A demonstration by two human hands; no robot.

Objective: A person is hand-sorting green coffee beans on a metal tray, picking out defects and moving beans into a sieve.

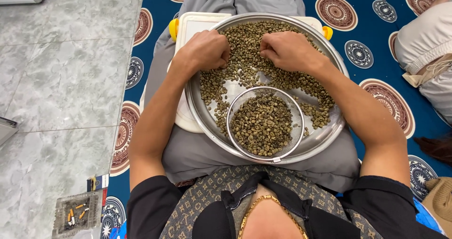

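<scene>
Under our hands: a round metal pan (329, 131) rests on our lap, on top of a white tray (195, 25) with yellow handles.
Beans: pale green-brown beans (245, 46) lie loose across the pan, thickest right between and under our two hands, thinner toward our body.
Left hand: our left hand (205, 50) rests knuckles-up on the beans, fingers curled in; we cannot tell whether it pinches any.
Right hand: our right hand (288, 51) sits just beside the left, also curled loosely over the heap, fingertips buried among the beans.
Sieve: nearer to us than both hands, a round wire sieve (233, 108) sits inside the pan, holding its own heap of beans.
Handling: we judge the beans small, hard, dry and light; they roll and slip easily, so a fingertip pinch suits single ones and a cupped palm suits many.
Pan and sieve: stiff metal, best held by the rim; the sieve mesh looks thin and easy to dent.
Off to our left: an ashtray (61, 215) sits on the grey floor (61, 79), well apart from both hands.
</scene>
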